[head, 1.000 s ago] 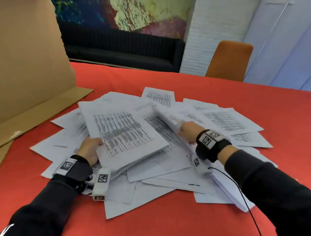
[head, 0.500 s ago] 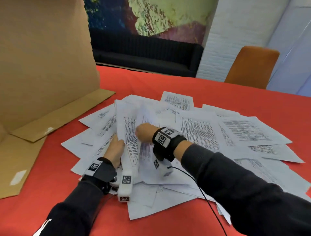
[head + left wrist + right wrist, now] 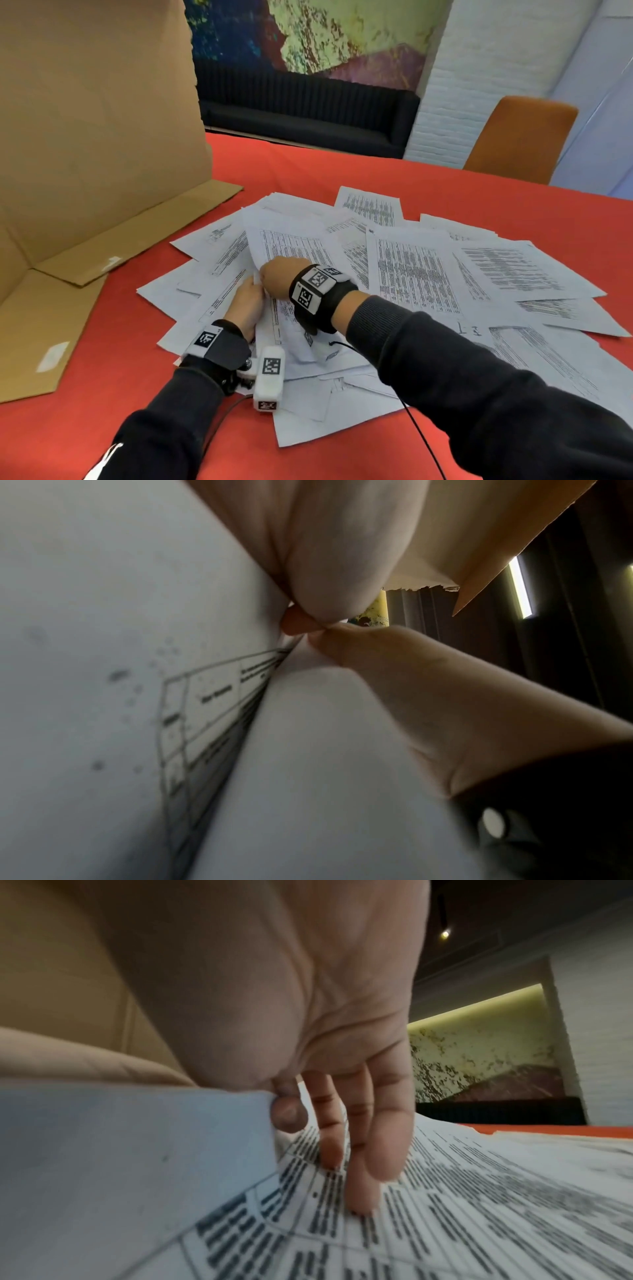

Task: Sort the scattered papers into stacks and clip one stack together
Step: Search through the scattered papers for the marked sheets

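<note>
Printed white papers [image 3: 414, 274] lie scattered over the red table [image 3: 342, 171]. At the pile's left, both hands meet on a raised sheaf of sheets [image 3: 274, 240]. My left hand [image 3: 251, 291] grips the sheaf's near edge from the left. My right hand [image 3: 265, 277] pinches the same edge from the right. In the left wrist view, fingertips of my left hand [image 3: 304, 620] press the sheaf [image 3: 137, 615] where the other hand meets it. The right wrist view has my right hand [image 3: 284, 1104] pinching a blank-backed sheet [image 3: 137, 1150] between thumb and forefinger. Its other fingers [image 3: 363, 1177] rest straight on printed pages [image 3: 479, 1218]. No clip is in view.
An opened cardboard box [image 3: 85, 137] stands and lies flat along the table's left side, close to the pile. An orange chair [image 3: 520, 137] stands at the far right edge and a dark sofa [image 3: 308, 109] sits behind the table. Bare red cloth shows in front of the pile.
My right hand swept from the pile's middle over to the left, bringing sheets with it, and now meets my left hand on the sheaf. The view turned left.
</note>
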Available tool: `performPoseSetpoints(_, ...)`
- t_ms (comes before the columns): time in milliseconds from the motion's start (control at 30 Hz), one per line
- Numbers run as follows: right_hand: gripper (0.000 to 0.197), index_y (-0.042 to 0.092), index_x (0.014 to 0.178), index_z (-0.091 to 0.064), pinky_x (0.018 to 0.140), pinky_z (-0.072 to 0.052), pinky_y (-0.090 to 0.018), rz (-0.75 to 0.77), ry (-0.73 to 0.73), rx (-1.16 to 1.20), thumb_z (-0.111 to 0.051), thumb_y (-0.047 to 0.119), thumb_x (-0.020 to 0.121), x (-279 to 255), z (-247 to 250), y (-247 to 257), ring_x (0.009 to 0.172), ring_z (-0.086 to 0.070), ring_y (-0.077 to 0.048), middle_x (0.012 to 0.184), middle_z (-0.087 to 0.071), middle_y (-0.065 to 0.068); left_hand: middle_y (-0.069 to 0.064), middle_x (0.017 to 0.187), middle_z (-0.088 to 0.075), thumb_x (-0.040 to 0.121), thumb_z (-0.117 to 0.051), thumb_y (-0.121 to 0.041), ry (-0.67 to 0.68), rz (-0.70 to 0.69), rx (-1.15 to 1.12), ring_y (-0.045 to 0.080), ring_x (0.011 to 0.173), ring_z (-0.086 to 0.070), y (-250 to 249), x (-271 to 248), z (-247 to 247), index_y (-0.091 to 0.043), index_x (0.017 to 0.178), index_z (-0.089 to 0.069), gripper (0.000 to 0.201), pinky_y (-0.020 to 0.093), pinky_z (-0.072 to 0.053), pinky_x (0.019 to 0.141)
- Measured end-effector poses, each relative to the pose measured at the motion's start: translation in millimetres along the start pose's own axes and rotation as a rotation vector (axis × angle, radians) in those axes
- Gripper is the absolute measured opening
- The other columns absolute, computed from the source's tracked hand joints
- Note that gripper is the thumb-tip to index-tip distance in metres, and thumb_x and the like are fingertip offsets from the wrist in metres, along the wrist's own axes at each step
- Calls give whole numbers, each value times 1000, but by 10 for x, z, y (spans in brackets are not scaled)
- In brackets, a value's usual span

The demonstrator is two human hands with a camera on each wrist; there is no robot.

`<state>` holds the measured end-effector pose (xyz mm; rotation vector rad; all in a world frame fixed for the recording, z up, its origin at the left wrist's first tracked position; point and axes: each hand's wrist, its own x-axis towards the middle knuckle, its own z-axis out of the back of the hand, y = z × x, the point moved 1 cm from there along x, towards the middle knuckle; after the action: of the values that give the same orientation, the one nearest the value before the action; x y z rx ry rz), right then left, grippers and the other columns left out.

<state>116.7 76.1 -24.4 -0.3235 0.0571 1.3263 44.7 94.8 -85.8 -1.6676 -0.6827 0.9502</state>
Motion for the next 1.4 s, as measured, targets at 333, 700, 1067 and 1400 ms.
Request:
performPoseSetpoints(333,29,-2,119,-60,64,-48,-27,21,70,18,-41,7,99,2,31,31,112,-62,-28,123,-63,-15,22,91,-68,93,-32,-7,-12,-1,-9,32,72,-67,23,32,20,-10,114,-57,32,40,-58,62)
performPoseSetpoints(700,33,-1,126,-56,97,-45,-32,39,125,50,-39,9,100,60,-11,34,120,-56,-28,131,-58,-13,18,92,-65,96,-29,-7,-2,2,-13,24,73,-65,29,50,28,-10,122,-53,36,26,-53,51)
performPoseSetpoints(1067,63,0,121,-56,97,-46,-41,-65,330,913,-22,50,102,-211,-29,-255,93,-54,-27,109,-53,-12,21,95,-69,93,-43,-20,68,9,-18,36,92,-67,15,2,10,-9,101,-63,24,53,-52,88)
performPoseSetpoints(1400,97,24,142,-25,81,-55,-40,-397,343,219,-76,42,61,-1088,-792,-1649,95,-61,-25,114,-57,-2,12,130,-57,85,-62,-6,109,-31,20,30,110,-62,82,27,54,-17,139,-33,62,54,-49,95)
